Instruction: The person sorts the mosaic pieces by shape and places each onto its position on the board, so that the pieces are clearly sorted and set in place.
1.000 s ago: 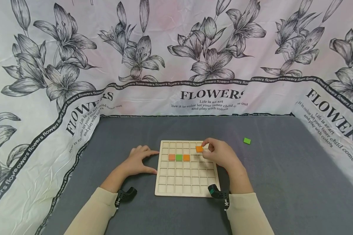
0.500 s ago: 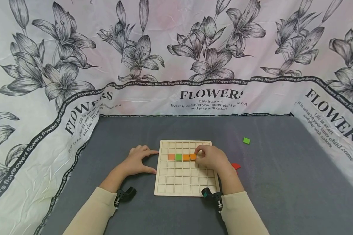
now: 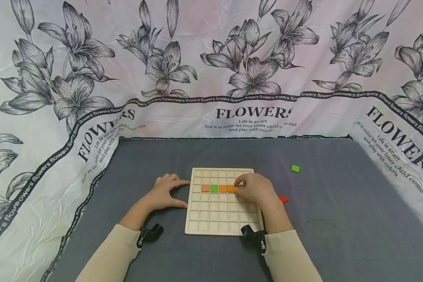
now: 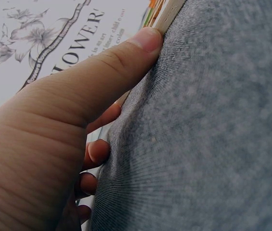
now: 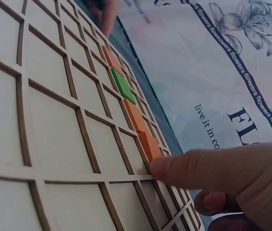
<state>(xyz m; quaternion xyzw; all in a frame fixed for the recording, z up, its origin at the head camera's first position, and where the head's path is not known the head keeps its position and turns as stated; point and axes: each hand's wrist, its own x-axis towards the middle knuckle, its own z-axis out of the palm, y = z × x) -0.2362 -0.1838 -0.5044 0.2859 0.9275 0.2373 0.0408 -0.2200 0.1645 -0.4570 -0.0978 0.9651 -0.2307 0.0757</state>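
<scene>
A pale wooden grid board [image 3: 215,216] lies on the grey cloth. In one row sit a salmon tile [image 3: 205,188], a green tile [image 3: 214,188], an orange tile [image 3: 223,188] and, at the right end, another orange tile [image 3: 231,188]. My right hand [image 3: 256,188] pinches this last tile at its right side; the right wrist view shows the thumb [image 5: 172,168] against the tile's end. My left hand [image 3: 163,192] touches the board's left edge with thumb and index finger extended, the other fingers loosely bent in the left wrist view.
A loose green tile [image 3: 295,169] lies on the cloth beyond the board's right side. Red tile pieces [image 3: 283,199] are partly hidden behind my right forearm. A flower-printed cloth [image 3: 253,117] stands as a wall along the back and sides.
My right hand has brought the orange tile left and down into the row beside the other orange one, where it now lies flatter. Red pieces came into sight. The left hand stays put.
</scene>
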